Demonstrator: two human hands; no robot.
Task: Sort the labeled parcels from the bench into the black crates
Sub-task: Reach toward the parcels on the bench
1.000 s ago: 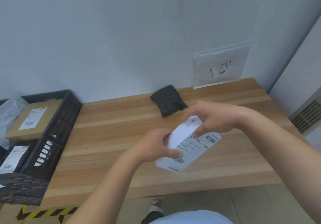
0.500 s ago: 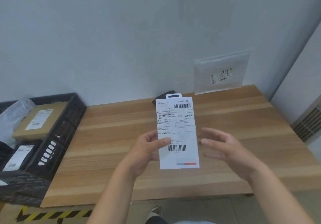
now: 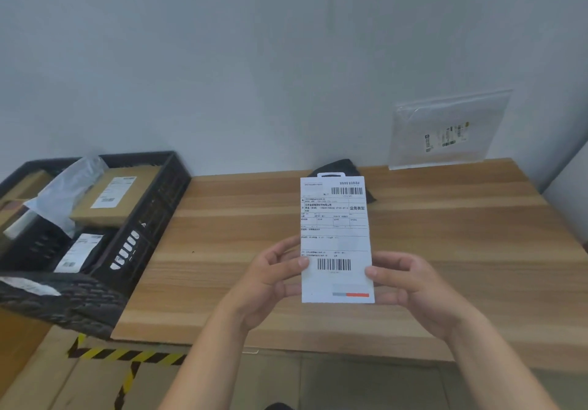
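I hold a flat white parcel [image 3: 335, 238] upright above the wooden bench [image 3: 445, 250], its shipping label and barcodes facing me. My left hand [image 3: 270, 279] pinches its lower left edge and my right hand [image 3: 410, 285] pinches its lower right edge. Behind it a black wrapped parcel [image 3: 366, 193] lies on the bench, mostly hidden. A clear-bagged parcel [image 3: 445, 129] leans on the wall at the back right. The black crate [image 3: 149, 215] at the left holds a brown labeled box [image 3: 117, 196], a grey bag and a black labeled parcel [image 3: 79, 250].
A second black crate [image 3: 57, 301] sits nearer me at the lower left. Yellow-black hazard tape [image 3: 127, 355] marks the floor under the bench edge. A white wall rises right behind the bench, and another wall closes the right side.
One second ago both hands were turning the white parcel low over the bench. It now stands upright facing me, and my right hand, which had let go, grips its right edge again.
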